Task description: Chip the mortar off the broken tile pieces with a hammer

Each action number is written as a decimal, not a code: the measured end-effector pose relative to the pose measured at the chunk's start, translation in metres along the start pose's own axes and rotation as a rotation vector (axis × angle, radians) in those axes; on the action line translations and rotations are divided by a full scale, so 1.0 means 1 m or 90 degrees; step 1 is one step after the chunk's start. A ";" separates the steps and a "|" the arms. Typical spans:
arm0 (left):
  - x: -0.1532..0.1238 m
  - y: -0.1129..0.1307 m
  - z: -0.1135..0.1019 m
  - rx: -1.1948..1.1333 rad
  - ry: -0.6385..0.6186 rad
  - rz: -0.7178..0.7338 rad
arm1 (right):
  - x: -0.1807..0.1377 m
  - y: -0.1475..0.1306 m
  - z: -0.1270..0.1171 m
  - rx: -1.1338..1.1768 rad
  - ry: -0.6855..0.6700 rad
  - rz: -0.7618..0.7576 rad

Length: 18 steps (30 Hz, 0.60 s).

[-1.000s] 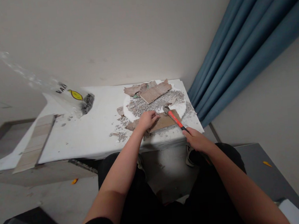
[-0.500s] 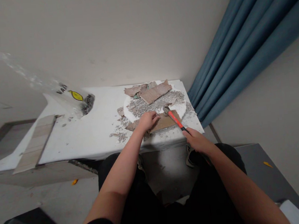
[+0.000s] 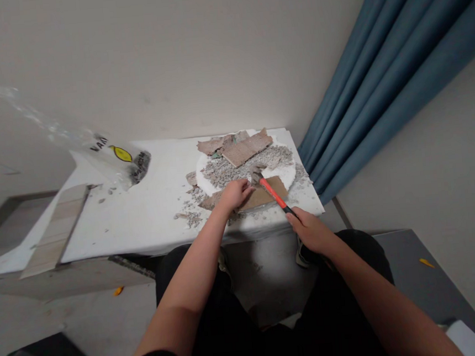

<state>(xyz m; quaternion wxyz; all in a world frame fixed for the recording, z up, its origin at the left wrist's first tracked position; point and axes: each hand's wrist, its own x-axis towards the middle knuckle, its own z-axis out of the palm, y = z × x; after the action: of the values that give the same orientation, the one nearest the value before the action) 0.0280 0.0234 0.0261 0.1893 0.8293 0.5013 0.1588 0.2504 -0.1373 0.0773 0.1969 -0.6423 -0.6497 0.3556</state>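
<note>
My right hand (image 3: 308,228) is wrapped round the black grip of a hammer (image 3: 273,191) with a red shaft. The hammer's metal head is low over the grey rubble (image 3: 224,171), close to my left fingertips. My left hand (image 3: 235,193) is closed, thumb and fingers together, above a flat brown board (image 3: 266,193); whatever it pinches is too small to make out. The rubble lies on a round white plate (image 3: 290,174). Broken brown slabs (image 3: 248,147) rest along the plate's far side.
A clear plastic bag (image 3: 109,161) with dark print stands at the left of the white-covered table (image 3: 166,173). A striped plank (image 3: 57,230) overhangs the left front edge. Loose chips (image 3: 189,218) lie around the plate. A blue curtain (image 3: 381,65) hangs at right.
The hammer head has moved slightly left toward my left fingers, and my right hand has shifted a little the same way. My left hand has hardly moved.
</note>
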 end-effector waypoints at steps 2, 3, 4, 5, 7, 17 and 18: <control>0.000 -0.001 0.000 -0.005 0.003 -0.001 | -0.001 -0.004 -0.001 0.017 0.025 -0.018; 0.000 -0.001 0.001 -0.006 0.006 -0.003 | -0.002 -0.005 -0.001 0.019 0.031 -0.022; 0.000 -0.001 0.001 -0.006 0.007 -0.006 | -0.001 -0.006 -0.001 0.017 0.030 -0.020; 0.000 -0.001 0.001 -0.006 0.006 -0.009 | -0.001 -0.007 -0.001 0.013 0.023 -0.014; 0.000 -0.001 0.001 -0.003 0.000 -0.015 | 0.000 -0.007 -0.001 0.011 0.009 -0.002; 0.000 -0.005 0.004 0.013 0.006 -0.003 | 0.000 -0.005 0.001 -0.002 -0.002 -0.006; 0.000 -0.005 0.004 0.015 0.005 -0.003 | 0.001 -0.005 0.001 -0.001 0.004 -0.007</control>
<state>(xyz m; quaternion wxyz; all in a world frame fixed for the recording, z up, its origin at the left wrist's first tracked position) 0.0261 0.0251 0.0204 0.1780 0.8297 0.5056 0.1559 0.2460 -0.1364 0.0801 0.2004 -0.6400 -0.6529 0.3521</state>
